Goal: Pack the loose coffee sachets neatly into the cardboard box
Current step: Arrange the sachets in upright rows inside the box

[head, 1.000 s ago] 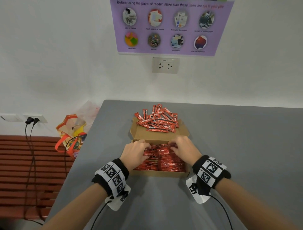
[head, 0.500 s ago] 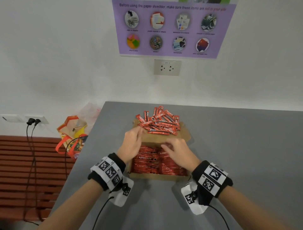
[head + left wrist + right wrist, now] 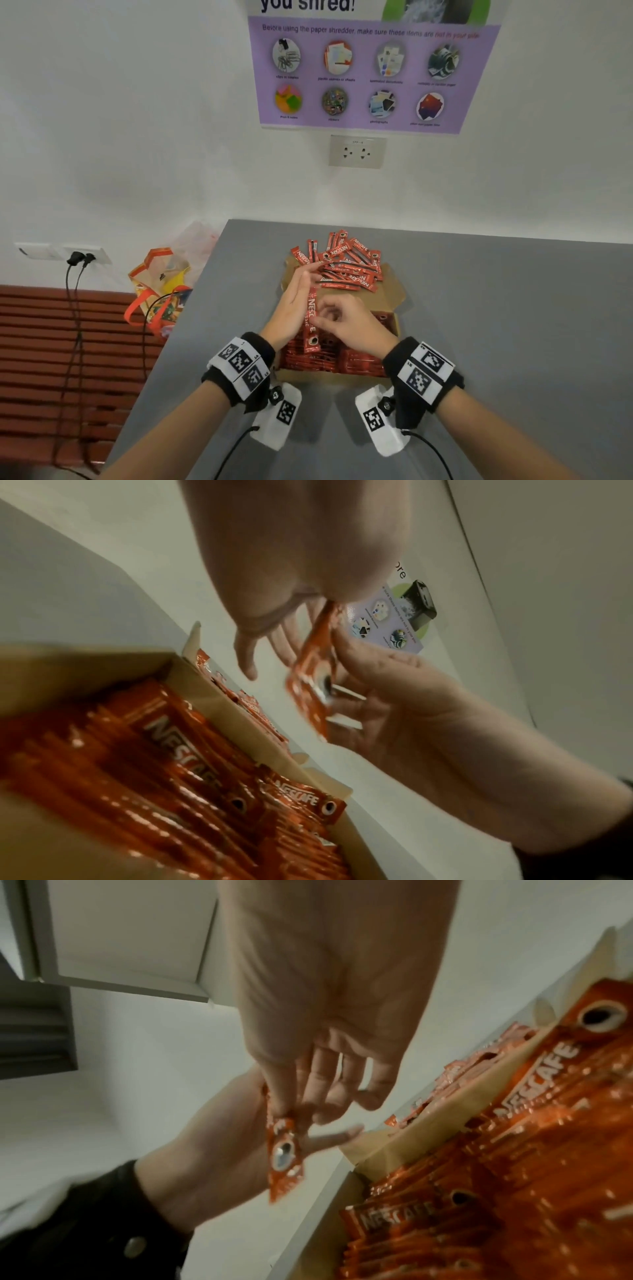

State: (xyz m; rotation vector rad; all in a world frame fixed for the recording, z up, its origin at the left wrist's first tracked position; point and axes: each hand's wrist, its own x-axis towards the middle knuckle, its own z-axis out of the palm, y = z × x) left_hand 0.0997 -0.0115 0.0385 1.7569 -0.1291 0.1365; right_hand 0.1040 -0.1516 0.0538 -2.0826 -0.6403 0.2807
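An open cardboard box (image 3: 337,374) on the grey table (image 3: 507,329) holds rows of red coffee sachets (image 3: 359,361). A loose pile of sachets (image 3: 346,267) lies on the box's back flap. Above the box, one sachet (image 3: 311,320) stands upright between my hands. My right hand (image 3: 342,320) pinches it with thumb and fingers. My left hand (image 3: 296,298) is flat with straight fingers, its palm against the sachet, fingertips reaching the pile. The wrist views show the same sachet (image 3: 308,688) (image 3: 283,1146) held over the packed rows (image 3: 164,764) (image 3: 514,1150).
The table's left edge runs just left of the box. Beyond it a colourful bag (image 3: 161,291) sits by a slatted bench (image 3: 51,349), with cables plugged into a wall socket (image 3: 80,257). A poster (image 3: 370,75) and a second socket (image 3: 357,151) are on the wall behind.
Both hands were down on the packed sachets. The left hand then reached to the loose pile; now both hands are raised with one sachet between them.
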